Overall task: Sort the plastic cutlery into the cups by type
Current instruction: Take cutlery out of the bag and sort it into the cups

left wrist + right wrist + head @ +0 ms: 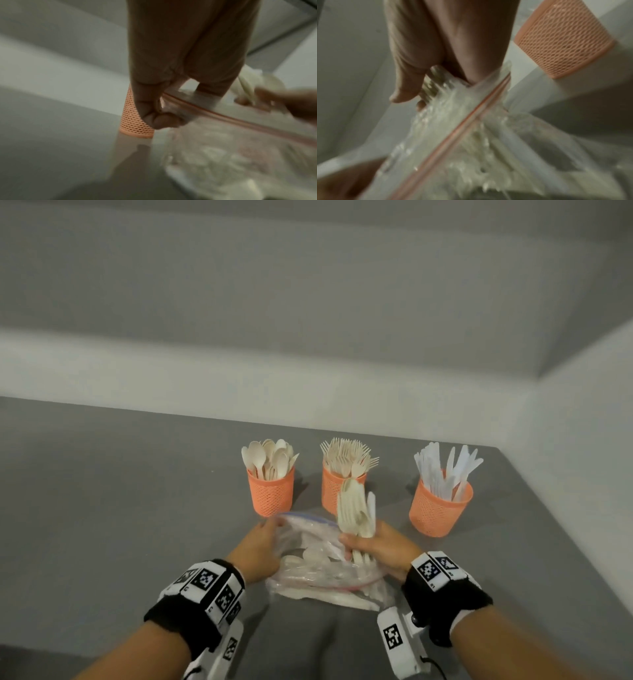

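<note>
A: Orange mesh, three cups in a row on the grey surface (137,508): the spoon cup (272,491) on the left, the fork cup (332,487) in the middle, the knife cup (440,510) on the right. Which step is this?

B: Pulling a fresh batch from the bag, I'd say. The right hand (382,546) is closed around a bundle of cutlery (356,517), standing upright just above the mouth of the clear zip bag (325,570). The left hand (258,544) pinches the bag's rim and holds it open.

A: What sort is the bundle?

B: It looks mixed, spoon bowls and flatter pieces together, though blur keeps me from being sure. More cutlery lies in the bag, so the sorting seems far from done.

A: And the next move?

B: Probably lifting the bundle clear of the bag, then separating the pieces by type, since one drop into one cup would likely mix them.

A: Anything in the way?

B: The cups are crowded already. Handles sticking up could catch incoming pieces, and the fork cup stands right behind the bundle. The light mesh might tip if nudged.
</note>
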{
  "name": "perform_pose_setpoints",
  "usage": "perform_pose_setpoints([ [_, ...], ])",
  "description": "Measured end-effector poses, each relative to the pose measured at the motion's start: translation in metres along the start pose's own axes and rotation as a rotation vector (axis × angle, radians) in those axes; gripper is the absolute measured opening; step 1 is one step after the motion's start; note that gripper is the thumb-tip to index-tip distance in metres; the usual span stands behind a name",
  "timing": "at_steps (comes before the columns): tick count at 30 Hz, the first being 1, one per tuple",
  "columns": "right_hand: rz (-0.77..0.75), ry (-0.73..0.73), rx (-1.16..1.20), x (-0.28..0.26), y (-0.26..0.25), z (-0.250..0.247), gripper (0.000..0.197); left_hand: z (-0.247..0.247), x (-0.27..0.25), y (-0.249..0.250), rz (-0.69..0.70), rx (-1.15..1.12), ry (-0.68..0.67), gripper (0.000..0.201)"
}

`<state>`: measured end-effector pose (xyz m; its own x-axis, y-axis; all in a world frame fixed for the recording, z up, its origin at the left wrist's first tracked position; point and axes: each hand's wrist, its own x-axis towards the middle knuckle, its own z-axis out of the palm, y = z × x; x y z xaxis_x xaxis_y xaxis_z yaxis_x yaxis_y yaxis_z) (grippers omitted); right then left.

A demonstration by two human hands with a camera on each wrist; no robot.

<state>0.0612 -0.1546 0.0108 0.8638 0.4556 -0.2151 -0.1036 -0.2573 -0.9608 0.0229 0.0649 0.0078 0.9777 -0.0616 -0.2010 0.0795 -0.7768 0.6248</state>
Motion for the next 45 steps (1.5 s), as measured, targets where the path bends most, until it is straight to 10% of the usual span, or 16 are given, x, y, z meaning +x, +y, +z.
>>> perform_pose_setpoints([
  [4, -0.078, 0.157, 0.383, -0.006, -0.007, -0.010, 0.006, 0.005, -0.003, -0.003, -0.078, 0.142, 0.010, 0.038],
  [8, -0.149, 0.201, 0.569, -0.011, -0.016, -0.011, 0.009, 0.007, -0.012, 0.031, 0.307, 0.075, 0.391, 0.055],
  [12, -0.219, 0.216, 0.545, -0.016, -0.029, -0.009, 0.012, 0.036, -0.004, 0.059, 0.307, 0.538, -0.042, 0.131],
  [17, -0.216, 0.372, 0.434, -0.024, -0.037, -0.023, 0.014, 0.050, 0.007, 0.044, 0.116, 0.848, -0.191, 0.081],
  [23, -0.176, 0.476, 0.496, -0.025, -0.043, -0.025, 0.009, 0.021, -0.003, 0.104, 0.331, -0.101, -0.305, 0.104],
  [28, -0.116, 0.318, 0.349, -0.032, -0.057, -0.007, 0.029, 0.028, 0.004, 0.124, 0.255, -0.808, -0.365, 0.058],
  [33, -0.140, 0.246, 0.140, -0.039, -0.060, -0.009, 0.039, 0.022, 0.000, 0.118, 0.291, -0.816, -0.336, 0.009],
  [37, -0.144, 0.324, 0.183, -0.042, -0.056, -0.014, 0.040, 0.021, 0.005, 0.119, 0.174, -0.909, -0.288, 0.032],
  [45, -0.182, 0.551, 0.147, -0.040, -0.047, -0.013, 0.022, 0.033, 0.008, 0.127, 0.139, -1.037, -0.170, 0.017],
])
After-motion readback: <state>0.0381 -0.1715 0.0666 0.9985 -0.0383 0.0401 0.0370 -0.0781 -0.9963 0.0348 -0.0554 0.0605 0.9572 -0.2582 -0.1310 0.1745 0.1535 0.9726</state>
